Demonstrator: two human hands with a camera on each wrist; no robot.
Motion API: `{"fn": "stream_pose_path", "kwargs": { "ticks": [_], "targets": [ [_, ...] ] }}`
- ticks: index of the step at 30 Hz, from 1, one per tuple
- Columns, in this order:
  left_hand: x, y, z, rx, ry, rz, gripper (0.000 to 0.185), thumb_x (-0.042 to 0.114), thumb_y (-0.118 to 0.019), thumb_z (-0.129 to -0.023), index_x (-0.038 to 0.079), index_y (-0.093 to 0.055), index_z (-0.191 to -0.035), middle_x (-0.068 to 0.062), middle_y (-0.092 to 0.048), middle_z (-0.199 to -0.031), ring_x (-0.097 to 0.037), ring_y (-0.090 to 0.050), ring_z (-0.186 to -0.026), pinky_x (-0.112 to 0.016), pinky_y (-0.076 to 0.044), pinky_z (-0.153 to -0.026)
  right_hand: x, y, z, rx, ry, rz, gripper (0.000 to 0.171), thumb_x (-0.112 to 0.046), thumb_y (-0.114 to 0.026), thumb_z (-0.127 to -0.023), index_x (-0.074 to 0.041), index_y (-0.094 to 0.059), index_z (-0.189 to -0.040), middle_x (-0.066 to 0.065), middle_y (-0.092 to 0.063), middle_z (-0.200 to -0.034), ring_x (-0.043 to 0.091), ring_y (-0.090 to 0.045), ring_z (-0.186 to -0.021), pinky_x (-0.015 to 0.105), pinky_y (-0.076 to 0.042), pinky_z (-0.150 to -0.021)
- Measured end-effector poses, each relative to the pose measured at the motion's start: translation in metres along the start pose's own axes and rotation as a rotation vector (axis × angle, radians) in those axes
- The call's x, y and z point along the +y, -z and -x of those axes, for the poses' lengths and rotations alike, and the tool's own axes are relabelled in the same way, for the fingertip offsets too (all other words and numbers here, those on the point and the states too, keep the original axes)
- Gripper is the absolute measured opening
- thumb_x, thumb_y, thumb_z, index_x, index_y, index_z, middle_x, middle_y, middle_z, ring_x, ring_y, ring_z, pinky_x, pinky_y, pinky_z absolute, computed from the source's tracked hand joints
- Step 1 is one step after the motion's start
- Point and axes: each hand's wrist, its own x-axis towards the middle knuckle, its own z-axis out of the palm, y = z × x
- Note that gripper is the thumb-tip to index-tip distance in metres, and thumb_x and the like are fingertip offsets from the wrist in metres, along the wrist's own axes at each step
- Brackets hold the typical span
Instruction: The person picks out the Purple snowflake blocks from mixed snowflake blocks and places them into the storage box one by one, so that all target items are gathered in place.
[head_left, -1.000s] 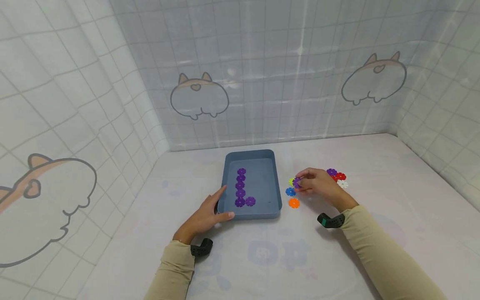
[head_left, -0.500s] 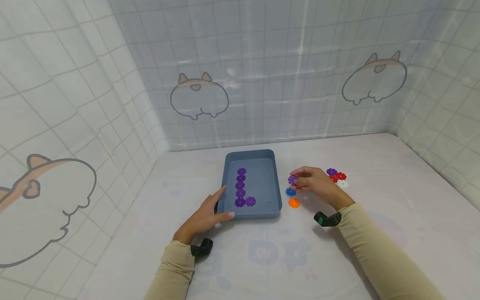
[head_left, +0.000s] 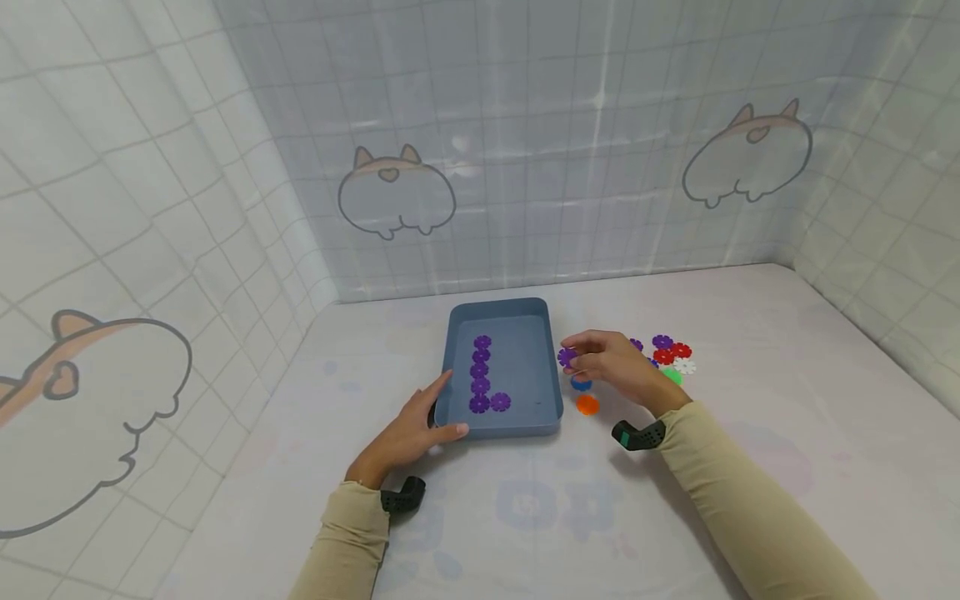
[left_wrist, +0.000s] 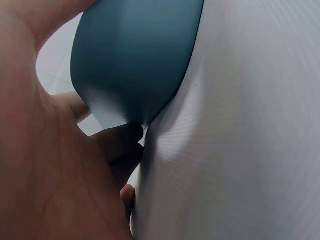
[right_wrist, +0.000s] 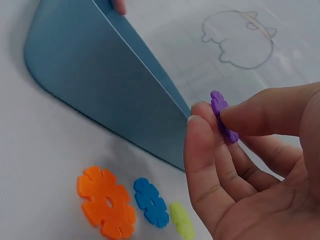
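Pinching a purple disc (head_left: 567, 357) between thumb and fingertips, the right hand (head_left: 611, 367) hovers just beside the right wall of the blue tray (head_left: 557, 367), seen from the head camera. The left hand (head_left: 411, 429) rests against the tray's near left corner with fingers relaxed and straight, bracing it. Inside the tray, purple discs (head_left: 481, 374) lie flat in an L: a column with one disc (head_left: 501, 402) beside its lower end. Loose discs lie on the table (head_left: 750, 467): an orange one (head_left: 587, 405) near the tray, a blue one (head_left: 580, 384) partly under the hand, red (head_left: 681, 350), white (head_left: 684, 365) and green (head_left: 672, 375) farther right.

The left wrist view shows only the palm (left_wrist: 45, 165) against the tray's rounded corner (left_wrist: 130, 65); the surface is smooth, matte plastic.

The right wrist view shows the held disc (right_wrist: 223, 116) on edge: thin, rigid, notched round its rim like a flower. Orange (right_wrist: 105, 201), blue (right_wrist: 151, 202) and green (right_wrist: 182, 221) discs lie flat below.

Judged step: carrying a piece to the tray. The next move likely calls for clearing the wall, then laying the disc flat beside the L's foot.
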Motion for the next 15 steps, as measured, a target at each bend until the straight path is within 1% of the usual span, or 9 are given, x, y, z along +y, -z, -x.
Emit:
{"fn": "stream_pose_path", "kwargs": {
  "ticks": [3,6,11,15],
  "targets": [
    [-0.001,-0.001,0.0,-0.005,0.002,0.0,0.097,0.055,-0.067,-0.091,0.024,-0.01,-0.164,-0.007,-0.011,-0.167,-0.042,0.002,-0.151,-0.063,-0.005,-0.117,-0.002,-0.003,-0.002,-0.002,-0.005,0.023,0.039,-0.004,-0.058,-0.096,0.001,-0.057,-0.135,0.021,-0.063,-0.121,0.04,-0.065,-0.107,0.041,-0.056,-0.089],
    [-0.001,-0.001,-0.001,-0.007,0.003,0.001,0.098,0.055,-0.067,-0.091,0.024,-0.01,-0.164,-0.008,-0.012,-0.167,-0.042,0.002,-0.151,-0.063,-0.005,-0.117,-0.005,-0.005,-0.003,-0.008,-0.003,0.034,0.039,-0.004,-0.058,-0.095,0.001,-0.057,-0.134,0.02,-0.062,-0.117,0.041,-0.065,-0.105,0.042,-0.056,-0.09],
    [0.0,0.0,0.0,-0.001,-0.009,0.001,0.097,0.054,-0.067,-0.091,0.023,-0.01,-0.163,-0.008,-0.012,-0.167,-0.041,0.001,-0.151,-0.063,-0.005,-0.117,-0.01,-0.009,-0.006,-0.027,0.028,0.024,0.041,-0.008,-0.06,-0.098,0.005,-0.055,-0.136,0.021,-0.063,-0.115,0.041,-0.065,-0.105,0.045,-0.055,-0.092],
    [0.001,0.001,0.0,0.002,-0.024,0.0,0.097,0.054,-0.067,-0.091,0.023,-0.01,-0.163,-0.008,-0.012,-0.167,-0.041,0.001,-0.151,-0.062,-0.005,-0.118,-0.014,-0.014,-0.01,-0.02,0.026,0.019,0.04,-0.006,-0.06,-0.099,0.005,-0.055,-0.137,0.019,-0.065,-0.117,0.042,-0.065,-0.103,0.042,-0.056,-0.09]
  ]
}}
